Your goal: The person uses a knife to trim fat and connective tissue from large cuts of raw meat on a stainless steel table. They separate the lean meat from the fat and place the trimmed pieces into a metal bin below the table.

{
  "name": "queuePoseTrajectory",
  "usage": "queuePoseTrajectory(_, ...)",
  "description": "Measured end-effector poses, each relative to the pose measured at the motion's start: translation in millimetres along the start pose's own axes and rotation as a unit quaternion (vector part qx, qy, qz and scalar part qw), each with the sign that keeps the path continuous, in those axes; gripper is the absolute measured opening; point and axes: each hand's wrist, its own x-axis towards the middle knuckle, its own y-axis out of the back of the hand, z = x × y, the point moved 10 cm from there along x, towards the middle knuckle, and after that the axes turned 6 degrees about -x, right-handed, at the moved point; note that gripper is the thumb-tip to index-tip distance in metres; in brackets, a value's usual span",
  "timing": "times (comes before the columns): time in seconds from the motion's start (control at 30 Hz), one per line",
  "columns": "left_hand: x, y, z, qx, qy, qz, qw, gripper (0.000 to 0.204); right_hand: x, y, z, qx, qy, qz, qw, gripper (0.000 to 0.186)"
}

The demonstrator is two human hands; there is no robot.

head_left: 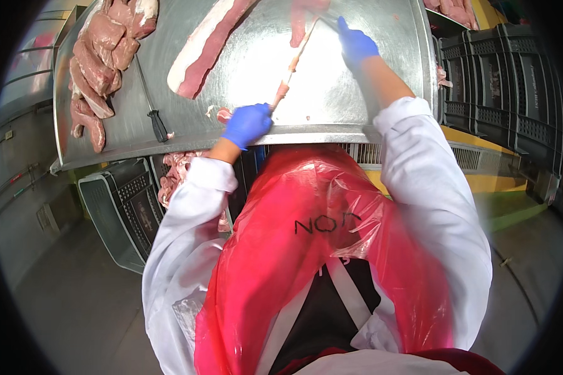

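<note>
My left hand [249,125], in a blue glove, is closed on the near end of a long thin strip of meat trimming [283,89] at the front of the metal table [331,94]. The strip runs away from me to a pink piece of meat [298,26] at the top edge of view. My right hand [358,45], also blue-gloved, is closed at the far right of the strip. A faint, blurred knife blade [329,20] reaches left from it; the handle is hidden in the hand. Left of the strip lies a long slab of meat with a white fat layer [209,50].
Several meat pieces [100,65] are heaped at the table's left. Beside them lies a sharpening steel [157,125] with a black handle. Below the front edge stand a grey crate [116,215] and meat trimmings [172,178]. Dark crates [500,94] are stacked on the right.
</note>
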Motion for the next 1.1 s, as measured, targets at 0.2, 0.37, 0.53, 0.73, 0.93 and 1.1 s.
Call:
queuePoseTrajectory(0.2,-20.2,51.5,-139.2,0.043,0.083,0.081,0.992,0.017,-47.7,-7.4,46.8,-0.095,0.050,-0.079,0.991,0.057)
queuePoseTrajectory(0.37,-18.3,46.3,-148.1,0.032,0.060,0.119,0.991,0.017,-93.1,-7.7,81.9,-0.078,0.062,-0.072,0.992,0.058)
queuePoseTrajectory(0.53,-4.3,53.2,-152.8,0.039,0.089,0.112,0.989,0.019,-119.9,-8.4,76.0,-0.017,0.013,-0.074,0.997,0.058)
queuePoseTrajectory(0.73,94.6,44.1,43.1,0.006,-0.066,0.266,0.962,0.039,-117.8,-39.9,82.0,0.143,0.017,-0.011,0.990,0.052)
queuePoseTrajectory(0.93,184.4,2.6,98.4,-0.001,-0.047,0.281,0.959,0.021,-122.5,-37.3,73.2,0.263,-0.088,-0.119,0.953,0.051)
queuePoseTrajectory(1.1,183.1,-9.6,95.4,-0.033,-0.041,0.173,0.984,0.019,-154.4,-28.4,89.9,0.074,-0.023,-0.037,0.996,0.052)
